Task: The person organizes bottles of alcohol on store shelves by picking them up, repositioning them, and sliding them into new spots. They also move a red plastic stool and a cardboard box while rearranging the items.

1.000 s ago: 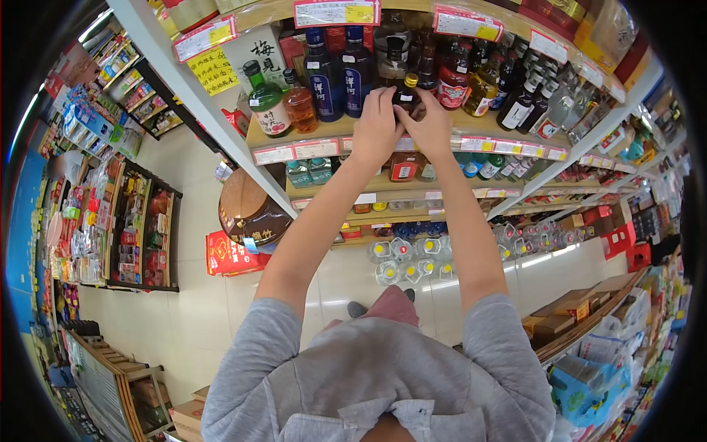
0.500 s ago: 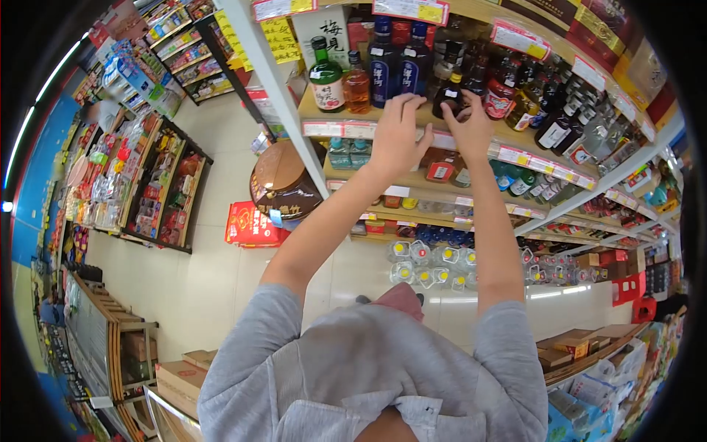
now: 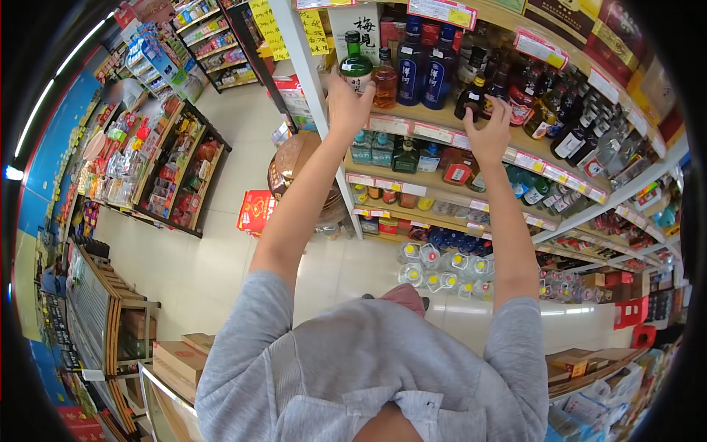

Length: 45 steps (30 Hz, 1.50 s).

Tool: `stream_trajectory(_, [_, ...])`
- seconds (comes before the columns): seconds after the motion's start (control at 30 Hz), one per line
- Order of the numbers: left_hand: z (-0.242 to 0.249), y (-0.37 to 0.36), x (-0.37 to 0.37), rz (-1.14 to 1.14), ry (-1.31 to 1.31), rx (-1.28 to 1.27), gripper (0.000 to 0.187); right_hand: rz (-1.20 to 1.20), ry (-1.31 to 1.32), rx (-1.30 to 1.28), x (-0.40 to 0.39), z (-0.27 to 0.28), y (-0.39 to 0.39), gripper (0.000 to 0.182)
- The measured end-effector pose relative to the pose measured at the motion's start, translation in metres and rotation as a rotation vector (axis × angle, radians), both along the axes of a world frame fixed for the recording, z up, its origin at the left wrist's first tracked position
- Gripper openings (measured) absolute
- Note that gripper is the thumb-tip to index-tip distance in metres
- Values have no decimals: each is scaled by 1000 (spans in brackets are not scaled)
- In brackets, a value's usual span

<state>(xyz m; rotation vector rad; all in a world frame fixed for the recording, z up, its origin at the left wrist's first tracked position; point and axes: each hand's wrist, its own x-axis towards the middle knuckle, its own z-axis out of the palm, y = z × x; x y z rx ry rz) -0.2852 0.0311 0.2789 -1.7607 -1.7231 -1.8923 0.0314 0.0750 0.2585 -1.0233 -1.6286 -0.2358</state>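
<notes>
My left hand [image 3: 349,109] is at the left end of the upper shelf, its fingers and thumb round the lower part of a green bottle [image 3: 355,62] with a dark cap. The hand covers much of the bottle's label. Just to its right stand an amber bottle [image 3: 384,82] and two tall dark blue bottles [image 3: 436,74]. My right hand [image 3: 489,132] is farther right with thumb and fingers spread, close in front of a small dark bottle [image 3: 469,96] with a yellow cap. Darker bottles and a red-labelled bottle [image 3: 521,103] stand beyond its fingers.
Lower shelves hold more bottles [image 3: 405,157] behind price strips [image 3: 431,132]. A white upright post [image 3: 305,59] borders the shelf on the left. Large clear jugs [image 3: 442,280] stand on the floor beneath. A brown jar [image 3: 294,158] and red box [image 3: 255,211] are left of the post.
My left hand has moved left from before the blue bottles to the green bottle and closed round it. My right hand's fingers have spread beside the yellow-capped bottle. The view has shifted slightly.
</notes>
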Motion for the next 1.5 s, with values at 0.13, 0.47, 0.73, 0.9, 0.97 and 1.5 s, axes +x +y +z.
stream_trajectory(0.13, [0, -1, -11, -25, -8, -109, 75, -12, -16, 10, 0, 0, 0, 52])
stream_trajectory(0.47, [14, -16, -13, -62, -93, -95, 72, 33, -3, 11, -1, 4, -4, 44])
stream_trajectory(0.73, [3, -39, -9, 62, 81, 65, 78, 26, -13, 26, -2, 4, -2, 44])
stream_trajectory(0.9, [-2, -49, -9, 13, 102, 303, 85, 39, 7, 28, -2, 2, -3, 43])
stream_trajectory(0.97, [13, -74, -1, 19, 134, 370, 86, 46, 1, 20, -2, 6, -5, 43])
stream_trajectory(1.5, [103, -192, 50, -1180, -674, 7, 100, 18, 2, 68, -1, 0, 0, 43])
